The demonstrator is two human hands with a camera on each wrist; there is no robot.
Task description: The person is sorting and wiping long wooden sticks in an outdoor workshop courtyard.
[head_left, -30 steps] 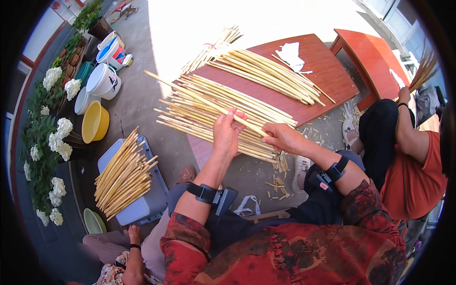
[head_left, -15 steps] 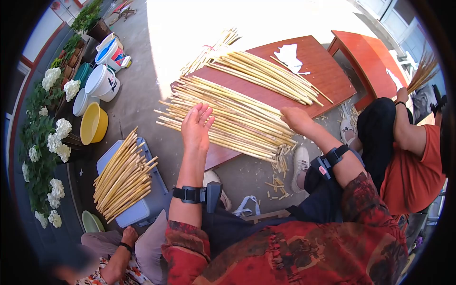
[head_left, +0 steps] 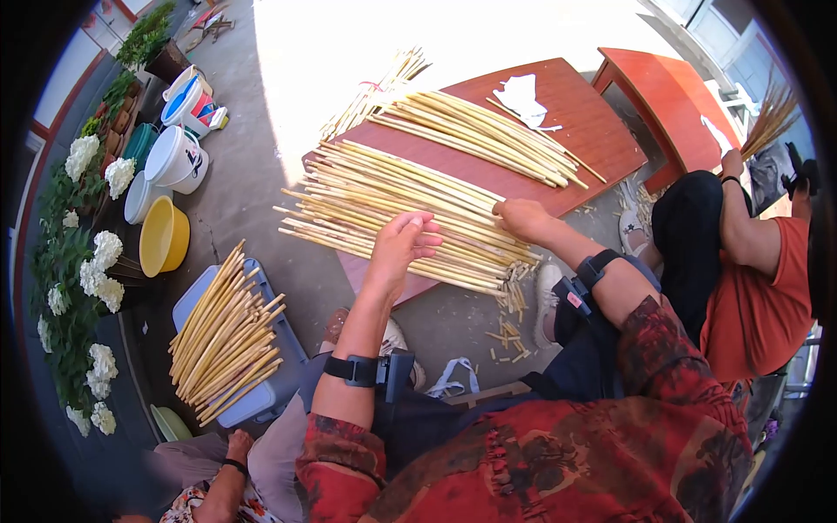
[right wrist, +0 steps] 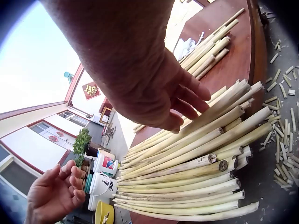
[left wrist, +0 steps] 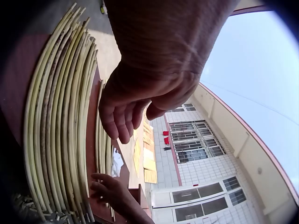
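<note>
A wide pile of long pale-yellow stalks (head_left: 410, 209) lies across the front of the low red-brown table (head_left: 602, 161). My left hand (head_left: 405, 248) hovers over its near side with loosely bent fingers and holds nothing; the left wrist view shows that hand (left wrist: 145, 93) in front of the stalks. At the pile's right end is my right hand (head_left: 527, 220). In the right wrist view, the fingers (right wrist: 189, 95) reach down to the cut end of an upper stalk (right wrist: 219, 102), loosely spread, with the fingertips right at its surface.
A second pile of stalks (head_left: 488, 135) and a white cloth (head_left: 521, 98) lie farther back. Short cut pieces (head_left: 510, 336) litter the ground. On the left, more stalks (head_left: 222, 340) rest on a blue-grey bin (head_left: 288, 349), near a yellow basin (head_left: 166, 235). People sit on both sides.
A second ago both hands held one long stalk above the pile; it was let go onto the pile. Since then, the left hand has moved right and the right hand slightly left.
</note>
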